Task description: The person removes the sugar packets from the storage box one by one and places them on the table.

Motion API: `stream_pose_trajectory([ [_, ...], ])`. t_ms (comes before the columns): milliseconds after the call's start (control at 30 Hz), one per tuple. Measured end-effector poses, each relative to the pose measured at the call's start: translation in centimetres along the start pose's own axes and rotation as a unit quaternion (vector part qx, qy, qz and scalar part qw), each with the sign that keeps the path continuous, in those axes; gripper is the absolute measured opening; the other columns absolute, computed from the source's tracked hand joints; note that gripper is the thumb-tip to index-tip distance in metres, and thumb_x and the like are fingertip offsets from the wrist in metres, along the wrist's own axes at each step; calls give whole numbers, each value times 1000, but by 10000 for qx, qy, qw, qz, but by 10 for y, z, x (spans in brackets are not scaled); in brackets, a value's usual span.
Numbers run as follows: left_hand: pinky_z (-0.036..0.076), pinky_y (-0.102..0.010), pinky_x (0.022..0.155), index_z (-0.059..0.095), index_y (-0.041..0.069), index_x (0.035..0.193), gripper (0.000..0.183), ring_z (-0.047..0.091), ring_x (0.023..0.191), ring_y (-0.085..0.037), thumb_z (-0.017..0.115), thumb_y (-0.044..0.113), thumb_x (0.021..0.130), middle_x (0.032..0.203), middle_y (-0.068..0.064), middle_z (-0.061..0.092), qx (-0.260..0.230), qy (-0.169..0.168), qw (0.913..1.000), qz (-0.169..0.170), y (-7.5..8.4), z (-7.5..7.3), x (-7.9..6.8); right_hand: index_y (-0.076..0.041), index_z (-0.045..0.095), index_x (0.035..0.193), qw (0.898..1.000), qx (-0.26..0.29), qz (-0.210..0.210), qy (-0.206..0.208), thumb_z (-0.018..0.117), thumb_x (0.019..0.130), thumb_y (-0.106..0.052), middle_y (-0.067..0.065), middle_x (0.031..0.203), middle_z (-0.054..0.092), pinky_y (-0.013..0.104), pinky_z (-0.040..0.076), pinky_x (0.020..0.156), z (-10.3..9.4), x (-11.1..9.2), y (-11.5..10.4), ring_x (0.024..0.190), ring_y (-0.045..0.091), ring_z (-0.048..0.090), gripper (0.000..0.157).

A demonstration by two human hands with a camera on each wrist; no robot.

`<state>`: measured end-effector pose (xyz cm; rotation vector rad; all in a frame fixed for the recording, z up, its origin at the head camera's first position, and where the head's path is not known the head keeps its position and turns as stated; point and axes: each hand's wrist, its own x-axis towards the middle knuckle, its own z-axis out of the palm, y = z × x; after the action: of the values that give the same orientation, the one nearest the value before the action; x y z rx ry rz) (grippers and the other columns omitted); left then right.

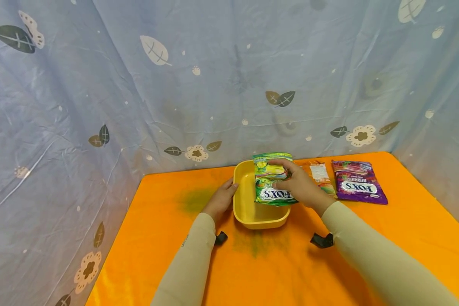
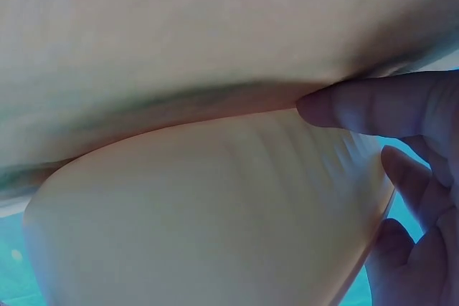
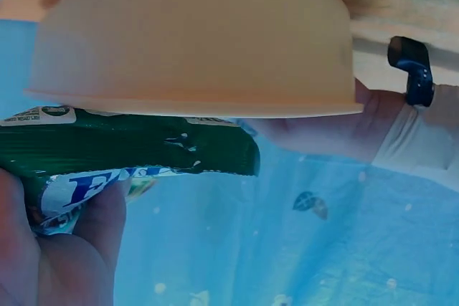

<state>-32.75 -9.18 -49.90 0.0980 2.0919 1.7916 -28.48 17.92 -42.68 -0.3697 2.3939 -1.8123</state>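
My right hand point(image 1: 304, 185) pinches a green FOX'S candy bag point(image 1: 265, 182) between thumb and fingers, over the right part of a yellow plastic container point(image 1: 242, 208). From the right wrist view, the bag point(image 3: 143, 141) lies beside the container's rim point(image 3: 215, 109), and part of it is hidden. My left hand point(image 1: 221, 199) holds the container at its left side, the thumb at the rim and the fingers against the outer wall. In the left wrist view, fingertips touch the container's outside point(image 2: 179, 198).
To the right lie an orange candy bag point(image 1: 323, 180), partly covered by my right hand, and a purple FOX'S Berries bag point(image 1: 359, 182). Everything stands on an orange cloth-covered table point(image 1: 168, 255). Pale blue patterned curtains point(image 1: 222, 76) hang behind and at both sides.
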Motion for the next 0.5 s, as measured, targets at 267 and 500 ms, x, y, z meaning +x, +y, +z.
stream_pose_trajectory([
  [267,48,-38,90,37,33,147,51,62,102,-17,46,48,99,126,3,57,23,3,9999,123,2,0,-5,-34,46,141,9980,573,274,26,71,87,-9,20,120,50,45,54,74,-20,-15,5,92,36,62,65],
  [500,49,-39,89,36,34,147,50,63,101,-18,45,47,99,126,2,57,62,-56,9998,160,4,2,-9,-34,44,143,9979,544,289,207,72,86,-12,17,127,45,42,54,76,-40,-33,18,95,36,60,67],
])
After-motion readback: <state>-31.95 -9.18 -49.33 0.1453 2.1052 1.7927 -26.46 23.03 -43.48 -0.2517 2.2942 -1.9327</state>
